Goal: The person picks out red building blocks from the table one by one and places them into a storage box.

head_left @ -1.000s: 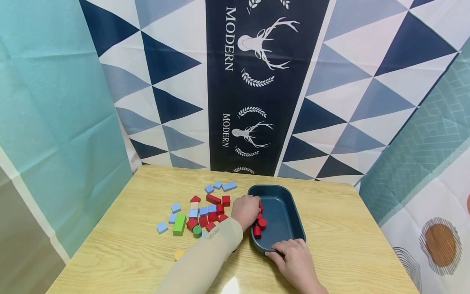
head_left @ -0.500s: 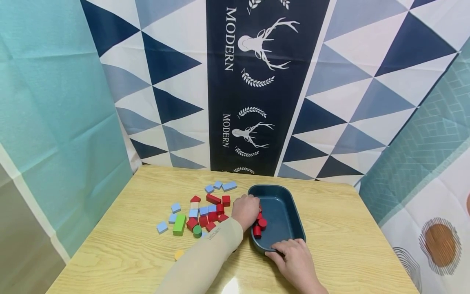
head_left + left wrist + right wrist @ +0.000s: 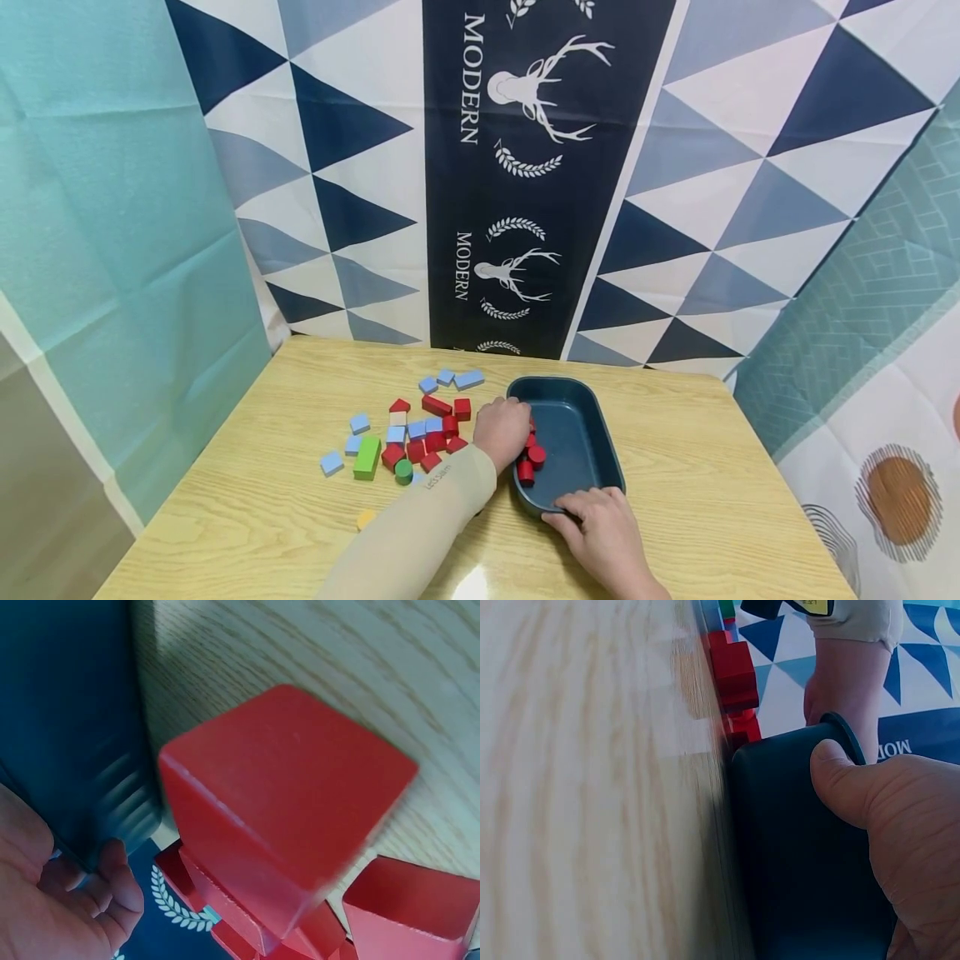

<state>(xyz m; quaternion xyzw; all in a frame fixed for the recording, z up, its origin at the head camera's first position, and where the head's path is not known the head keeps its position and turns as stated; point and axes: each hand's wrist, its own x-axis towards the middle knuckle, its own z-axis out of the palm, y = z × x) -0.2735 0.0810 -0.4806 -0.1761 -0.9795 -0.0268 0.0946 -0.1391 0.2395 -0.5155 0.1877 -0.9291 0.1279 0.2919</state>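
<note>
A deep dark blue tray (image 3: pixel 573 433) with rounded corners sits on the table. Several red blocks (image 3: pixel 536 456), some of them cylinders, lie inside along its left wall. My left hand (image 3: pixel 502 427) is at the tray's left rim; in the left wrist view the fingers of this hand (image 3: pixel 71 889) curl at the rim. At the near right corner my right hand (image 3: pixel 600 525) grips the rim, thumb outside as the right wrist view shows. Left of the tray lie loose blocks: red ones (image 3: pixel 393 457), light blue ones (image 3: pixel 331 464), a bright green block (image 3: pixel 367 459) and a green cylinder (image 3: pixel 403 472).
A yellow piece (image 3: pixel 366 519) lies near my left sleeve (image 3: pixel 420 525). Light blue blocks (image 3: pixel 468 380) sit toward the back. The wooden table (image 3: pixel 690 467) ends at a patterned cloth (image 3: pixel 360 167) behind, with more cloth hanging at both sides.
</note>
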